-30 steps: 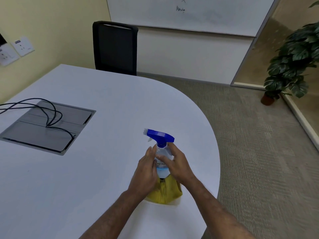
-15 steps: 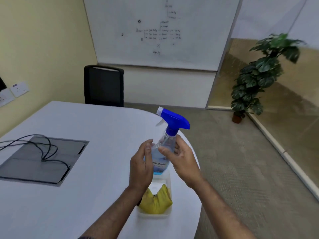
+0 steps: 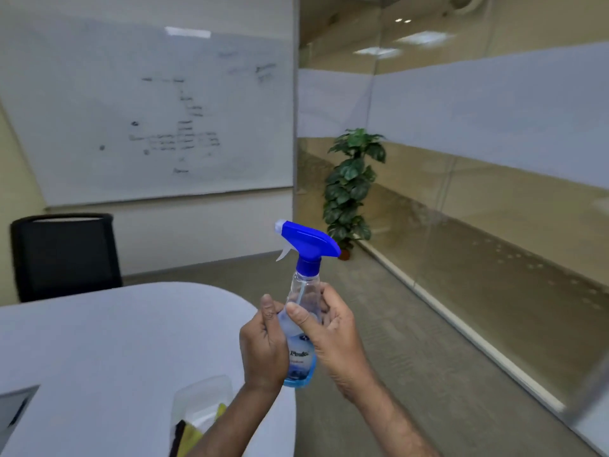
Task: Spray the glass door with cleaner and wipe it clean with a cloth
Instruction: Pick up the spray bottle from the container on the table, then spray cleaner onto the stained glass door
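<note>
A clear spray bottle with a blue trigger head and some blue liquid is held upright in the air past the table's right edge. My left hand grips its left side and my right hand wraps its right side, thumb across the front. The nozzle points left. A yellow cloth lies in a clear plastic tray on the table, partly hidden by my left forearm. The glass wall, with a frosted band, runs along the right side.
A white rounded table fills the lower left, with a black chair behind it. A whiteboard hangs on the far wall. A potted plant stands on the carpet by the glass.
Both hands have lifted the bottle off the tray and higher into the air. My view has swung up and to the right, toward the glass wall.
</note>
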The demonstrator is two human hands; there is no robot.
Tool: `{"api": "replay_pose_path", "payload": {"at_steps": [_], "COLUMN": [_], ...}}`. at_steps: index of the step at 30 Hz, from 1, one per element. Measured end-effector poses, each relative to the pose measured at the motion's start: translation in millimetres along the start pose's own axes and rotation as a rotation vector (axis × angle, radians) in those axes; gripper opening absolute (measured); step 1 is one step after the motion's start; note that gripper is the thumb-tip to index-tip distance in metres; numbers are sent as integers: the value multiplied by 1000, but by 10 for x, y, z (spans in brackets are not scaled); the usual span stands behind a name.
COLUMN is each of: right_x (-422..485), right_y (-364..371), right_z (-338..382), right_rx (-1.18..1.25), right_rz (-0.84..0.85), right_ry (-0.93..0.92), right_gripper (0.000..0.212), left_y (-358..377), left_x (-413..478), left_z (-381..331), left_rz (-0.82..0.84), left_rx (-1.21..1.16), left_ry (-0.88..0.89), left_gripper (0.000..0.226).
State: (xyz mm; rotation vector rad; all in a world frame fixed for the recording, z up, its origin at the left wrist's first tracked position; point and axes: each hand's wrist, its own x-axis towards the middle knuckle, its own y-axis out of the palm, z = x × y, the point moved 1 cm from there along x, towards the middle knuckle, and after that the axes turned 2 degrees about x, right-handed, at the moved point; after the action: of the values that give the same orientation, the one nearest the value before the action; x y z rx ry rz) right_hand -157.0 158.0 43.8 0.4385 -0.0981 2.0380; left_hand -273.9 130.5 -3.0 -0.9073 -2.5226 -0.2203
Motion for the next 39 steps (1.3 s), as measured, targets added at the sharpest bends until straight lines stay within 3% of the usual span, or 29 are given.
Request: {"api": "replay_pose_path", "payload": {"at_steps": [4, 10, 17, 21, 25, 29, 35, 39], "right_x": [-257, -790, -1442, -1722, -2007, -2282, -2489, -2553], "right_y": [-743, -2047, -3498, -4299, -5081, -5851, -6874, -7432], "right_z": [308, 817, 1488, 1974, 2341, 2591, 2838, 3070], "right_rx": [-33, -59, -78, -17, -32, -87, -199, -275], "right_rz": [-126, -271, -391, -460, -494, -519, -670, -833], "right_ry": [-43, -108, -158, -183, -171, -164, -203, -231], "right_gripper": [28, 23, 17, 24, 30, 45, 34, 29], "left_y": [728, 1795, 3090, 3820, 4573, 5335, 6358, 6992], "left_x": [-386, -1227, -2260, -2815, -3340, -3813, -4381, -4632], "left_z": [-341, -1018, -1684, -1967, -2210, -2371, -2720, -3002], "left_rz": [114, 299, 498, 661, 845, 1014, 1151, 1238], "left_rx": [-79, -146, -302, -387, -467, -563, -697, -745], "left_ry": [2, 96, 84, 60, 83, 95, 100, 144], "left_gripper": [74, 48, 51, 78, 61, 60, 74, 69]}}
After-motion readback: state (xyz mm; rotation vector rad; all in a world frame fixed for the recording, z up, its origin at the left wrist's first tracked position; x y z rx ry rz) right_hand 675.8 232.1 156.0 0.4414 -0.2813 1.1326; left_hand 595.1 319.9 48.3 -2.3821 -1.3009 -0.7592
